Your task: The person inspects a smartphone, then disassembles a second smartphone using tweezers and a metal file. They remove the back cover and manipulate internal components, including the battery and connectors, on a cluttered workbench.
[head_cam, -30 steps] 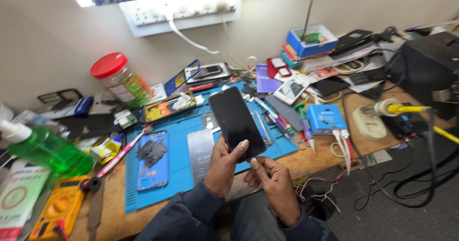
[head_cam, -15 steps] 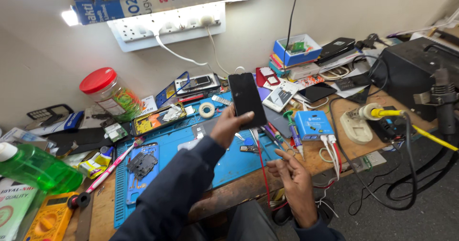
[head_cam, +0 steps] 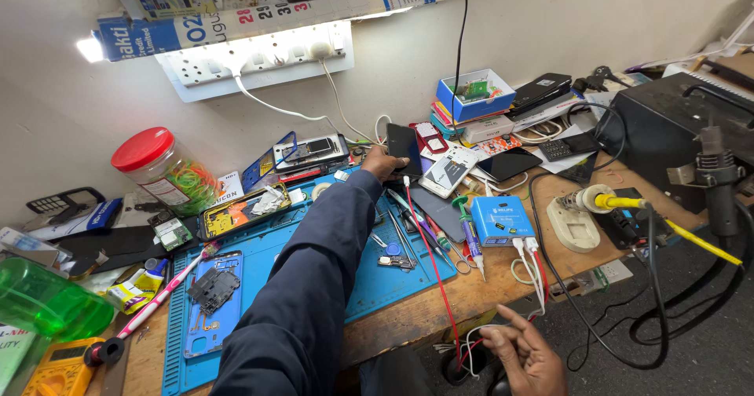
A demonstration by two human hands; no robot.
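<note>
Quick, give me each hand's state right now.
Left hand: closed on the black phone, held out over the bench.
Right hand: open, fingers loosely spread, holding nothing.

Left arm in a dark sleeve fully extended forward, left hand [head_cam: 382, 163] closed in a grip at full reach. Right hand [head_cam: 531, 354] held low, palm up, fingers loosely spread, empty.

A black smartphone [head_cam: 403, 146] with a dark, blank screen stands almost upright, tilted slightly, at the far side of the worktop [head_cam: 503, 282], just beside a white phone.
</note>
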